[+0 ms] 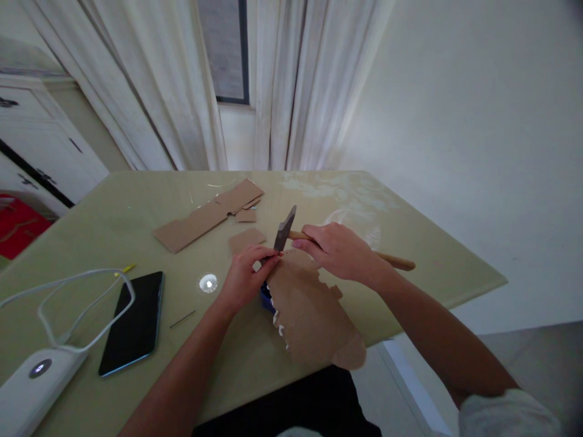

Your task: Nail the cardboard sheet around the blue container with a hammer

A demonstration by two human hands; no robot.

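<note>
My right hand (339, 250) is wrapped round the wooden handle of a hammer (285, 228). The hammer's metal head comes down right at the fingertips of my left hand (246, 273). Those fingers are pinched together at the top left edge of a brown cardboard piece (310, 309); what is between them is too small to make out. A row of tiny holes runs along the cardboard near its top edge, and white ragged bits stick out along its left side. Under that side a dark blue object (268, 298) shows in part.
Cardboard strips (212, 215) and a smaller cardboard scrap (246, 239) lie farther back on the table (136, 200). To the left are a black phone (134, 321), a white power bank (43, 388) with a looping cable, a thin metal rod (183, 318) and a small shiny round object (208, 283).
</note>
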